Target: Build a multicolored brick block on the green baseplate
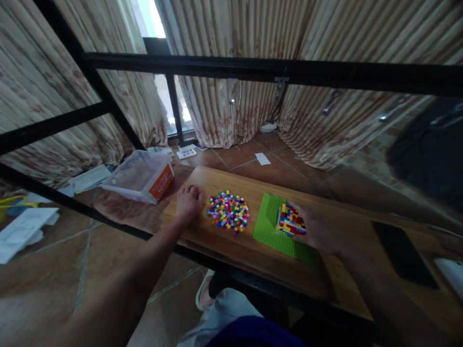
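A block built of multicoloured toy bricks (289, 219) stands on a green studded baseplate (268, 219). My right hand (314, 226) grips the block from its right side, thumb at the near edge and fingers at the far edge. A round spread of loose toy bricks (228, 212) in many colours lies on the wooden table to the left of the baseplate. Left of these bricks, my left hand (189, 201) rests on the tabletop with its fingers curled in. I see nothing held in it.
The wooden table (217, 177) runs off to the right, where a dark flat panel (403, 253) lies. A clear plastic bin (139, 176) with an orange label stands beyond the left end. A black metal frame (217, 65) crosses in front of the curtains. Papers lie on the tiled floor.
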Demonstrator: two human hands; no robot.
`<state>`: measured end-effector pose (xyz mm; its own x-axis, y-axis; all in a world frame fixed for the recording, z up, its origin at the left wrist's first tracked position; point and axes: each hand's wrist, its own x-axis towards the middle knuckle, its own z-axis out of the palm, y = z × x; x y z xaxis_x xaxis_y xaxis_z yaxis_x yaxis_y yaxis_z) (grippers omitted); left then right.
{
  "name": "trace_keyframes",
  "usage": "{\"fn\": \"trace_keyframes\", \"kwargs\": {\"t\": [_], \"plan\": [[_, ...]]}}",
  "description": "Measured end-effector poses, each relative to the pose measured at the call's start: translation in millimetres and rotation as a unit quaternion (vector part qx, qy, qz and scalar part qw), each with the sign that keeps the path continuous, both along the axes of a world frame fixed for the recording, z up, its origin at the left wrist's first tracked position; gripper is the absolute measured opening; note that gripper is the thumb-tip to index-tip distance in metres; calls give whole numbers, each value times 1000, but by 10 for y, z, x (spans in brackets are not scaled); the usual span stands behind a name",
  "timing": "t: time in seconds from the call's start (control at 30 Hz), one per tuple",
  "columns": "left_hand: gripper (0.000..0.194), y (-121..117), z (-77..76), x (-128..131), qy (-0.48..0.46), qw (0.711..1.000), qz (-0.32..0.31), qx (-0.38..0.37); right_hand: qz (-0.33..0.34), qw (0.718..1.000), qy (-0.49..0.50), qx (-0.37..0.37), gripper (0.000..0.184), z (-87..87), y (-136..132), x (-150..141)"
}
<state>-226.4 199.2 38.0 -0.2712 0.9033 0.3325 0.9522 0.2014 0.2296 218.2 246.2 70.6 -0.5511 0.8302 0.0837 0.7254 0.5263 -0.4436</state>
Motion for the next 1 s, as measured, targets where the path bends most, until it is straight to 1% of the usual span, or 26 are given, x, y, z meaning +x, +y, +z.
{"fn": "trace_keyframes", "kwargs": {"t": [0.07, 0.13, 0.2, 0.23, 0.27, 0.33, 0.43, 0.5, 0.6, 0.73, 0.87, 1.0], "plan": [[32, -2, -2, 8, -10, 1000, 5, -4, 13, 1000, -23, 18, 97, 36, 1, -56], [32, -1, -8, 12, -19, 1000, 7, -7, 29, 997, -41, 51, 91, 102, -46, -182], [32, 1, -15, 13, -26, 1000, 6, -5, 31, 994, -44, 99, 76, 178, -142, -394], [31, 2, -18, 13, -28, 1000, 6, -4, 25, 992, -37, 120, 64, 207, -202, -526], [31, 2, -20, 14, -30, 1000, 8, -4, 26, 991, -27, 126, 52, 224, -265, -669], [31, 1, -20, 15, -32, 999, 12, -3, 24, 994, -3, 108, 34, 211, -380, -959], [30, -2, -13, 19, -29, 1000, 12, -5, 15, 998, 11, 63, 26, 89, -482, -1306], [30, -4, -7, 23, -28, 1000, 10, -7, -6, 999, 10, 43, 23, -16, -494, -1442], [29, -5, -8, 23, -32, 999, 13, -6, -32, 999, 9, 28, 22, -135, -468, -1525], [29, -2, -28, 12, -30, 999, 10, 2, -36, 999, 30, 22, 24, -194, -453, -1521], [31, 2, -40, 7, -30, 999, 12, 2, -65, 994, 88, 28, 31, -167, -542, -1458], [33, 0, -23, 14, -31, 999, 14, 4, -103, 979, 174, -5, 33, -93, -714, -1351]]}}
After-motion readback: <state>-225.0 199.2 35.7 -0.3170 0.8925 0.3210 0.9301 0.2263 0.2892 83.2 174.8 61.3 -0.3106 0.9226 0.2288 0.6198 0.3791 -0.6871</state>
